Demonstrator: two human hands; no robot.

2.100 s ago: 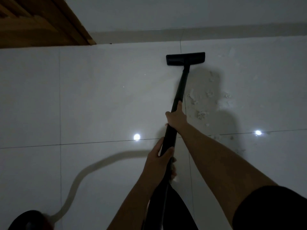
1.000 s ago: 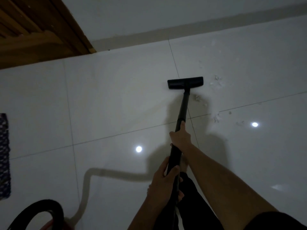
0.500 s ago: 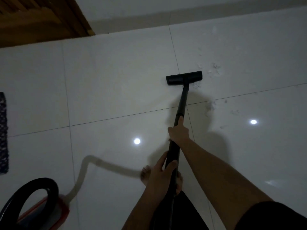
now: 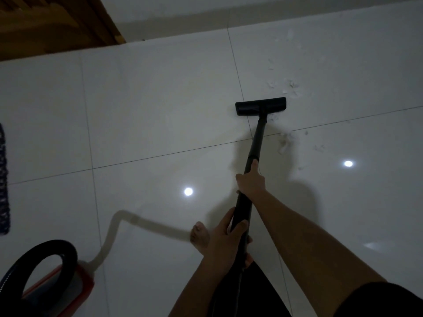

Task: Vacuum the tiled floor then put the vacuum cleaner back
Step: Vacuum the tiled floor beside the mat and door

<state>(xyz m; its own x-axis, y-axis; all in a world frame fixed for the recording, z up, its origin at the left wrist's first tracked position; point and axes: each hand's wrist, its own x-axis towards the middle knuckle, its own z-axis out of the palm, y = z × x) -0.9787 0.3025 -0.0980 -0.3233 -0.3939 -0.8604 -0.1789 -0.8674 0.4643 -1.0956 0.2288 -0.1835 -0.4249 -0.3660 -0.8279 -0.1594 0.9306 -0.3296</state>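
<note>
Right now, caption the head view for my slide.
Both hands, right hand ahead of left hand, grip the vacuum wand, floor head beside scattered debris.

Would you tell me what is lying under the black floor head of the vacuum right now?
The floor head rests on pale tile, straddling a grout line. White debris lies just beyond its right end; anything directly beneath is hidden.

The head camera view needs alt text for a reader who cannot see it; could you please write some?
A person's right hand and left hand grip a black vacuum wand, its flat black floor nozzle resting on a glossy white tiled floor beside scattered pale debris. A pale hose leads to the red-trimmed vacuum body at lower left.
</note>
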